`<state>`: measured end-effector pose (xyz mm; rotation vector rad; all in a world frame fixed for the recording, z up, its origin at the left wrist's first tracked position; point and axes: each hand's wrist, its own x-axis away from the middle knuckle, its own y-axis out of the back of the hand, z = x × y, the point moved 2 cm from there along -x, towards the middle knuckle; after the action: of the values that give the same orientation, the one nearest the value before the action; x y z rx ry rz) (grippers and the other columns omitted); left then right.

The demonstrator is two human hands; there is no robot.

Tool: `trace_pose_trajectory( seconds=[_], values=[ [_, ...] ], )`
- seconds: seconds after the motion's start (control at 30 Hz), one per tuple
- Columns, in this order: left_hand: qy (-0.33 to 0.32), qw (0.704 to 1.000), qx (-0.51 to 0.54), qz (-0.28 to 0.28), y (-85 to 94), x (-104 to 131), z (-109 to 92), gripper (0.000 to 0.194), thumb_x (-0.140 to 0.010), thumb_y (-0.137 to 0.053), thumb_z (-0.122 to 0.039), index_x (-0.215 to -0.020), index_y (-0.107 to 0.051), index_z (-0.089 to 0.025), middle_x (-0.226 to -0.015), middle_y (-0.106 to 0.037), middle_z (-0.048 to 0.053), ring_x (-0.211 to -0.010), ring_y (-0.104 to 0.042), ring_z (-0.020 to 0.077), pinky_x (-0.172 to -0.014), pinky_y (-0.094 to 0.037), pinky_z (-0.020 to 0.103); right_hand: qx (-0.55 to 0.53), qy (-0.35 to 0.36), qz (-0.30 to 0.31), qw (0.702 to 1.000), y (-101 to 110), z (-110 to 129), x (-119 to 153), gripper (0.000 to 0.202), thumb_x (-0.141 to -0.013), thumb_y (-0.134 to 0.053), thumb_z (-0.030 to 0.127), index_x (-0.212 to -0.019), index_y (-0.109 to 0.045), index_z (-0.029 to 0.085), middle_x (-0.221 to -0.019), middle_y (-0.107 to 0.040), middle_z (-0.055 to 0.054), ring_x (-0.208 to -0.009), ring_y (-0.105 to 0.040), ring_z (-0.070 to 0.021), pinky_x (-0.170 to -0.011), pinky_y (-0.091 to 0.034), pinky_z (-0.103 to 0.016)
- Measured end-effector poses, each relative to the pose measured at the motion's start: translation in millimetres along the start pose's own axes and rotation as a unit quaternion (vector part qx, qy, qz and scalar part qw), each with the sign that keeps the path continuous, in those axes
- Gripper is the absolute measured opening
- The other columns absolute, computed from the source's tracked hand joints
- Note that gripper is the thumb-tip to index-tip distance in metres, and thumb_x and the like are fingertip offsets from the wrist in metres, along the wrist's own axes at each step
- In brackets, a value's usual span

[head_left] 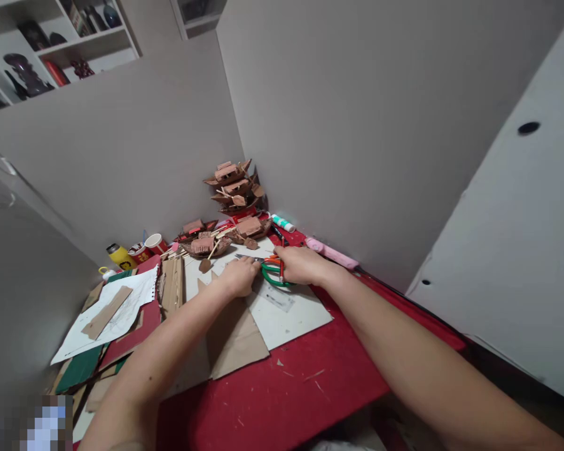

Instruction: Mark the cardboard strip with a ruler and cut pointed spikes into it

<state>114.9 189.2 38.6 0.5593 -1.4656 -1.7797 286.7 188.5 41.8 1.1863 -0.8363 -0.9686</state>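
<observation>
My scissors [266,270] had smooth plastic handles [277,284]; the cardboard [239,341] looked matt and papery, the model boats [204,245] rough and woody.

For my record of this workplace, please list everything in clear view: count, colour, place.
Model boats: several, brown, back corner
Cups: two, red and white, back left
Bottle: one, yellow, back left
Tube: one, white and teal, back
Paper: one, white, left
Cardboard: several, mostly brown, left and centre
Board: one, white, centre
Table: one, red, beneath
Shelf: one, white, upper left
Scissors: one, green-handled, centre
Left hand: one, bare, centre
Right hand: one, bare, at scissors
</observation>
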Motion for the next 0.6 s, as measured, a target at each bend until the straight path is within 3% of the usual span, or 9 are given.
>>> trace_pose_trajectory(
  seconds=[0.2,0.37,0.47,0.6],
  values=[
    [-0.002,0.998,0.052,-0.022,0.1,7.1,0.2,0.034,-0.092,-0.06,-0.035,-0.122,-0.058,-0.018,-0.123,-0.06,0.01,-0.103,-0.062,0.0234,-0.086,-0.054,0.045,-0.028,0.007,-0.02,0.999,10.4,-3.4,5.4,0.032,-0.096,-0.058,0.035,-0.122,-0.058,0.016,-0.118,-0.062,-0.009,-0.101,-0.064,-0.0221,-0.087,-0.054,-0.043],
    [0.003,0.981,0.166,-0.104,13.8,24.5,5.6,0.031,-0.093,-0.059,-0.035,-0.119,-0.06,-0.019,-0.123,-0.061,0.01,-0.104,-0.062,0.0226,-0.087,-0.053,0.045,-0.041,0.013,-0.026,0.999,8.2,-2.1,5.3,0.032,-0.096,-0.058,0.033,-0.122,-0.058,0.016,-0.12,-0.062,-0.009,-0.102,-0.063,-0.0222,-0.086,-0.054,-0.043],
    [0.042,0.944,0.265,-0.19,27.0,38.0,14.4,0.028,-0.092,-0.059,-0.035,-0.115,-0.061,-0.018,-0.118,-0.063,0.009,-0.1,-0.063,0.0214,-0.086,-0.053,0.044,-0.046,0.013,-0.022,0.999,2.6,2.8,4.5,0.031,-0.095,-0.059,0.033,-0.121,-0.058,0.016,-0.12,-0.062,-0.009,-0.101,-0.063,-0.022,-0.086,-0.055,-0.043],
    [0.117,0.852,0.418,-0.294,45.2,65.0,18.9,0.019,-0.095,-0.053,-0.034,-0.099,-0.056,-0.016,-0.105,-0.066,0.008,-0.103,-0.064,0.0213,-0.084,-0.054,0.039,-0.077,0.013,-0.025,0.997,-0.3,11.2,7.1,0.027,-0.094,-0.06,0.03,-0.116,-0.061,0.015,-0.115,-0.064,-0.009,-0.099,-0.064,-0.022,-0.086,-0.054,-0.042]
  ],
)
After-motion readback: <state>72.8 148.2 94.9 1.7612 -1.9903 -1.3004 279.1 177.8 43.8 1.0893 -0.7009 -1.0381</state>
